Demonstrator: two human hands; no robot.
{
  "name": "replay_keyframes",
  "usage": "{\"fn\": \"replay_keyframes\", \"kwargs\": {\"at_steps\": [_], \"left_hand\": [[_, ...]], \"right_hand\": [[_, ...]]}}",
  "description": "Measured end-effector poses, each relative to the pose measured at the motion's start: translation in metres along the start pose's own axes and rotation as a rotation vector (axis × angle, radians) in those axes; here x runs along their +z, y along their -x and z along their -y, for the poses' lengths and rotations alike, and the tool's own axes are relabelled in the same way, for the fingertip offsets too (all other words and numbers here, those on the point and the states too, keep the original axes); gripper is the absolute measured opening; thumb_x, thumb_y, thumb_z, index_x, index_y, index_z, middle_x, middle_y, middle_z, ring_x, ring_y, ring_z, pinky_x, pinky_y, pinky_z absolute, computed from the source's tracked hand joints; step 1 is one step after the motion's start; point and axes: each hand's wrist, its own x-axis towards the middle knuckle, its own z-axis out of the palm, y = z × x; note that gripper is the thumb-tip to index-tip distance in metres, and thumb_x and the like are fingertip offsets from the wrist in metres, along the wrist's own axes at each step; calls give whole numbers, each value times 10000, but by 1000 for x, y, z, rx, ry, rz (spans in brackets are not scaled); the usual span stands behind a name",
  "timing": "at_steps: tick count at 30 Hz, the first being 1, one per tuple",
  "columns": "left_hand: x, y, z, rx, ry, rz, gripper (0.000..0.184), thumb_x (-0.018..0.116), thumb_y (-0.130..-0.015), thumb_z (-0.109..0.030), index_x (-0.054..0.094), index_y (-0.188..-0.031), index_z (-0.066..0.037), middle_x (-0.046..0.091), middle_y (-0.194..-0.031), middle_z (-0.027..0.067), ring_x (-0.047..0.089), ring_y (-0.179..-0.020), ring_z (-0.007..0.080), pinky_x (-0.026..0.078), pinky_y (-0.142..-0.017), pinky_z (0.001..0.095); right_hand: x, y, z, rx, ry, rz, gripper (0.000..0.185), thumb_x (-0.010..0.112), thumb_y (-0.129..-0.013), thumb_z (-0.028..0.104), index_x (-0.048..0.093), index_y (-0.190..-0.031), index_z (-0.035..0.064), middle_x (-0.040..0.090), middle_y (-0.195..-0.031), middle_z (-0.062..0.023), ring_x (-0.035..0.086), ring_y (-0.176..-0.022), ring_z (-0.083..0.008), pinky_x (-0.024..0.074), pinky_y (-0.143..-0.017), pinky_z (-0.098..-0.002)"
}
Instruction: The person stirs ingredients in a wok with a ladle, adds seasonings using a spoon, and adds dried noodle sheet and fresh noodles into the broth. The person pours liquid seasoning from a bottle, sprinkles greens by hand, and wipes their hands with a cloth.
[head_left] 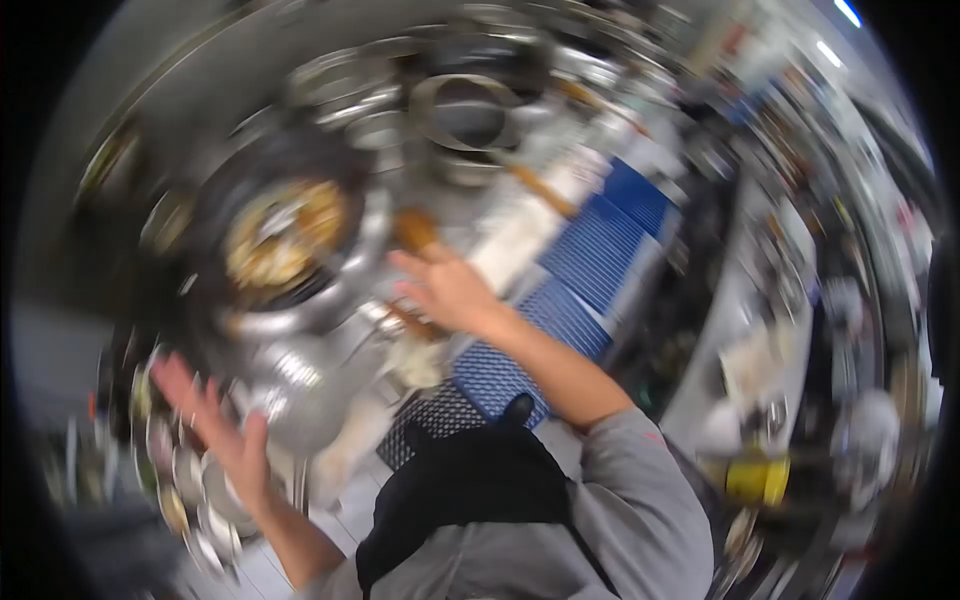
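Motion blurs the whole view. A dark wok (215, 215) at the left holds yellow-brown food (285, 235). My left hand (215, 415) is over the lower left, fingers spread and holding nothing, near several round bowls (185, 480). My right hand (445, 288) reaches in at the centre, right of the wok, its fingers apart beside a brown wooden object (414, 230). Whether they touch is too blurred to tell. Below the wok lies a shiny round metal surface (305, 385).
Blue perforated mats (595, 250) run along the counter's edge to my right. Pots (465, 115) stand at the back. Further right is another steel counter (725, 330) with a yellow container (757, 481) near its lower end.
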Motion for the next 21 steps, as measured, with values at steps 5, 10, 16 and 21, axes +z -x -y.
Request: {"fn": "replay_keyframes", "kwargs": {"at_steps": [5,10,16,21], "left_hand": [[133,-7,-36,124,396,55,1082,652,-864,-648,94,-1631,-127,57,-1689,115,141,-1533,373,244,-1171,595],[330,46,-137,-337,1155,642,916,559,-963,-522,121,-1612,-48,273,-1630,144,305,-1469,365,248,-1178,538],[503,181,-173,-1261,1662,1533,775,315,-1021,-653,293,-1573,-109,409,-1538,151,406,-1386,343,338,-1143,494],[541,171,-282,-1432,1631,1633,745,245,-1043,-623,295,-1567,-96,387,-1557,156,429,-1370,338,345,-1132,454]], "right_hand": [[-63,133,-82,425,-144,-76,411,550,-999,262,616,-1311,3,640,-1018,-230,629,-921,-396,513,-844,-475],[-111,232,-94,310,-109,-500,600,601,-942,258,457,-1455,-20,489,-1388,-263,458,-1298,-441,387,-1101,-488],[-151,280,-143,130,28,-553,595,595,-937,333,503,-1448,41,419,-1507,-260,374,-1414,-459,282,-1151,-584],[-216,370,-197,572,436,-817,502,669,-849,231,623,-1310,35,524,-1402,-242,490,-1295,-458,354,-1090,-563]]}}
